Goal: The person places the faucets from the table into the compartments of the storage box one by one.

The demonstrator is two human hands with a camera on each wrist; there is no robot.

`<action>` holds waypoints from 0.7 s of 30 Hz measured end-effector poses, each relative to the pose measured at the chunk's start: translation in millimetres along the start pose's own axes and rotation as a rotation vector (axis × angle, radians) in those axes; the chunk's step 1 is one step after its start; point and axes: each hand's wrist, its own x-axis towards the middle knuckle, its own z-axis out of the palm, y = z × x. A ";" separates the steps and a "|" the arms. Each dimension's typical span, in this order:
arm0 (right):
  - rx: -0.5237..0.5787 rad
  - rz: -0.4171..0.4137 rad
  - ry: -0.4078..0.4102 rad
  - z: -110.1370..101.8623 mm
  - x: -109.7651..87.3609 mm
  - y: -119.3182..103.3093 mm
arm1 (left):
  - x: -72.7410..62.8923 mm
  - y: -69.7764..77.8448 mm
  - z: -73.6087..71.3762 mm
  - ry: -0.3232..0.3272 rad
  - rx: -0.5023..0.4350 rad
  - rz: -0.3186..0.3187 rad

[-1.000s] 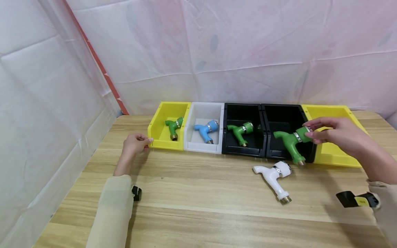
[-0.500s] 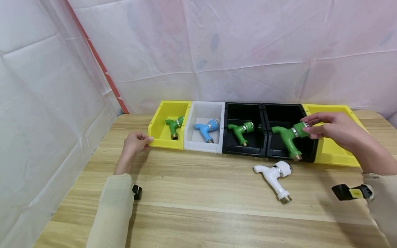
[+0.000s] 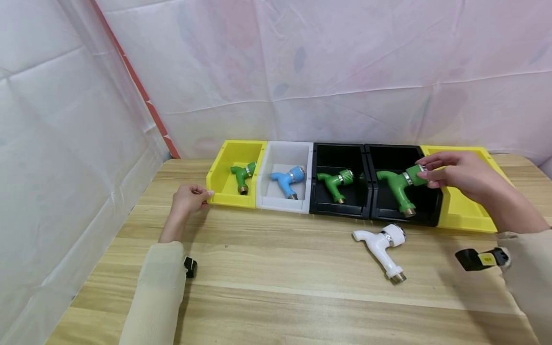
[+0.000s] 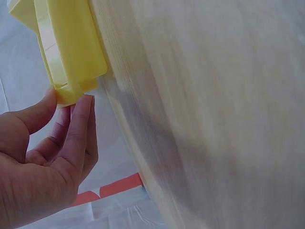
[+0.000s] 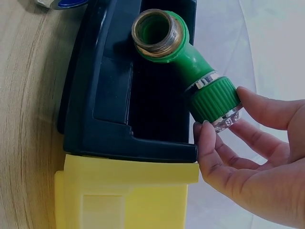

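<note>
My right hand [image 3: 467,176] pinches a green plastic tap [image 3: 396,188] by its ribbed knob, between thumb and fingers. The tap overlaps the right-hand black bin [image 3: 401,219] in the head view, spout to the left. From the right wrist, its threaded brass end [image 5: 151,32] shows at the bin's opening. With thumb on top and fingers below, my left hand [image 3: 188,198] grips the front corner of the leftmost yellow bin [image 3: 233,200]. A white tap [image 3: 378,247] lies on the table in front of the black bins.
Five bins would be several in one row: a white bin [image 3: 281,205] holds a blue tap [image 3: 284,184]; the left black bin [image 3: 336,211] and leftmost yellow bin hold green taps [image 3: 241,178]. Another yellow bin [image 3: 465,222] ends the row. A pale sheet [image 3: 345,72] hangs behind.
My right hand has carried the green tap slightly left and back, further over the right-hand black bin. The left hand stays at the yellow bin's corner.
</note>
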 end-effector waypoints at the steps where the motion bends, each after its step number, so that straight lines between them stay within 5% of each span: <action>1: 0.008 0.002 0.000 -0.2 1.2 0.3 | -0.1 0.0 0.0 0.000 0.001 0.001; 21: 0.006 0.005 -0.007 1.4 13.9 -6.7 | 0.5 -0.6 -0.2 0.003 -0.003 0.000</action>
